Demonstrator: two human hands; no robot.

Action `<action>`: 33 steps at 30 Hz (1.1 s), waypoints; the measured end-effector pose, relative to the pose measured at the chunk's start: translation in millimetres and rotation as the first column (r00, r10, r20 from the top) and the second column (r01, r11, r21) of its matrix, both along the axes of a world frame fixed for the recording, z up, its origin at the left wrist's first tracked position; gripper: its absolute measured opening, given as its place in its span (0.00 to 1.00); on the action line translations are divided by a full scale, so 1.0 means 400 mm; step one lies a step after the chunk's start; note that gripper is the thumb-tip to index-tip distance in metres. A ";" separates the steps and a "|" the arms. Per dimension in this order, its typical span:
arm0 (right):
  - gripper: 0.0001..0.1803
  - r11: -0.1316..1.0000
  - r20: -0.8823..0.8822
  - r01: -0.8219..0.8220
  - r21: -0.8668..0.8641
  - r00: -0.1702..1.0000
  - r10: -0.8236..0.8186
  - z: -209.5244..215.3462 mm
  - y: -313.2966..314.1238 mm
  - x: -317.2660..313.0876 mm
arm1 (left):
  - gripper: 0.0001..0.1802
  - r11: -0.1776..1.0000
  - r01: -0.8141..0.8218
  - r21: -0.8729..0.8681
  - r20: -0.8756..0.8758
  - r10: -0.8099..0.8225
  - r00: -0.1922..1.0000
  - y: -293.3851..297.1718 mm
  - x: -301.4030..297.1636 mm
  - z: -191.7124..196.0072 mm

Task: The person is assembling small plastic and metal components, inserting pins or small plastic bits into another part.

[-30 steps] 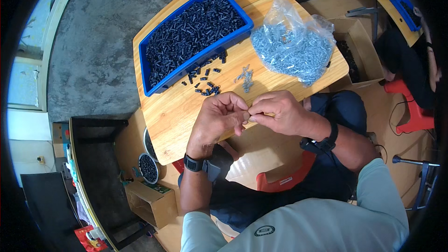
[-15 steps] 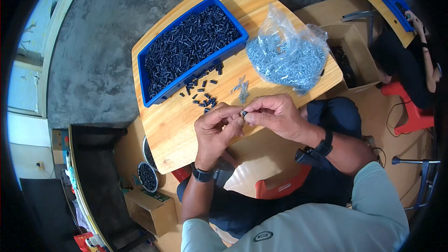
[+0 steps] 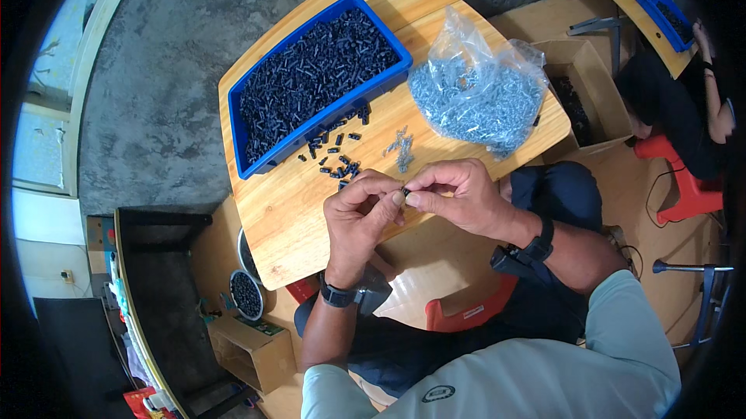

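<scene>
Close together over the near edge of the wooden table point(image 3: 284, 236), my left hand point(image 3: 359, 213) and my right hand point(image 3: 462, 198) meet fingertip to fingertip. Both pinch a small black plastic part point(image 3: 406, 192), mostly covered by the fingers. Whether a screw is in it cannot be made out. Just beyond the fingers lies a little pile of silvery screws point(image 3: 404, 156). Several loose black parts point(image 3: 344, 160) are scattered to its left, beside a blue bin point(image 3: 365, 94) heaped with the same kind. A clear plastic bag point(image 3: 482, 100) full of screws rests at the right.
An open cardboard box point(image 3: 610, 112) with dark parts stands right of the table. Farther right, a co-worker's hand point(image 3: 702, 38) is at another blue tray point(image 3: 649, 1), above a red stool point(image 3: 674, 186). At lower left are a tub of black pieces point(image 3: 246, 295) and another cardboard box point(image 3: 272, 361).
The black part has turned slightly between my fingertips, and less of it shows. My hands stay in nearly the same place. The co-worker's hand has shifted a little at the far tray.
</scene>
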State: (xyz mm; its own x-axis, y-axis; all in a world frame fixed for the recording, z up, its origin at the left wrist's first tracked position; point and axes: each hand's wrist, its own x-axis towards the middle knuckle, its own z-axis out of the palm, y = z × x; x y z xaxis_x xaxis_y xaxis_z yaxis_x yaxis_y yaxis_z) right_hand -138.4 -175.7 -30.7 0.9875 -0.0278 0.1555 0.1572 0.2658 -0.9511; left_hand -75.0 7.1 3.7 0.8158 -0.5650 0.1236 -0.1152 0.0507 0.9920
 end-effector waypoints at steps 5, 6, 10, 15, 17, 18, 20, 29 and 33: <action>0.07 0.934 0.192 0.161 -0.319 0.976 -0.103 -0.011 0.000 0.006 | 0.03 0.998 -0.031 0.047 -0.177 0.039 0.984 -0.002 -0.004 0.010; 0.07 0.934 0.190 0.160 -0.319 0.976 -0.103 -0.013 0.002 0.006 | 0.03 0.998 -0.031 0.047 -0.178 0.039 0.983 -0.002 -0.006 0.013; 0.06 0.901 0.260 0.213 -0.377 0.958 -0.118 -0.015 0.008 0.008 | 0.03 0.995 -0.057 0.077 -0.194 0.071 0.978 -0.002 -0.016 0.015; 0.05 0.847 0.336 0.269 -0.459 0.935 -0.115 -0.016 0.006 0.005 | 0.03 0.992 -0.080 0.097 -0.147 0.094 0.985 -0.010 -0.029 0.006; 0.05 0.924 0.182 0.191 -0.331 0.974 -0.136 -0.011 0.012 0.000 | 0.03 0.991 -0.082 0.103 -0.004 0.083 0.997 -0.008 -0.032 -0.003; 0.05 0.925 0.183 0.190 -0.330 0.974 -0.135 -0.011 0.015 0.000 | 0.03 0.991 -0.083 0.105 -0.004 0.084 0.996 -0.010 -0.034 -0.004; 0.05 0.959 0.094 0.143 -0.243 0.988 -0.123 -0.013 0.016 0.000 | 0.03 0.991 -0.098 0.087 0.066 0.092 0.994 -0.014 -0.036 -0.007; 0.08 0.995 -0.158 0.051 -0.087 0.985 -0.065 -0.022 -0.006 0.005 | 0.11 0.970 -0.175 0.171 0.480 0.073 0.874 -0.041 -0.039 -0.025; 0.08 0.997 -0.143 0.070 -0.042 0.987 -0.075 -0.001 -0.001 0.002 | 0.13 0.978 -0.151 0.143 0.476 0.066 0.877 -0.037 -0.029 -0.030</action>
State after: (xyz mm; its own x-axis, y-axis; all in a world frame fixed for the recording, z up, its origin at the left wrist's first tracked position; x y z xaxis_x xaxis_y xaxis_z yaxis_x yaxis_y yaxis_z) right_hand -137.6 -176.2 -31.2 0.9952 -0.0971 0.0135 0.0349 0.2231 -0.9742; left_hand -86.6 -7.8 -8.3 0.7445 -0.5232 0.4147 -0.5609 -0.1534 0.8135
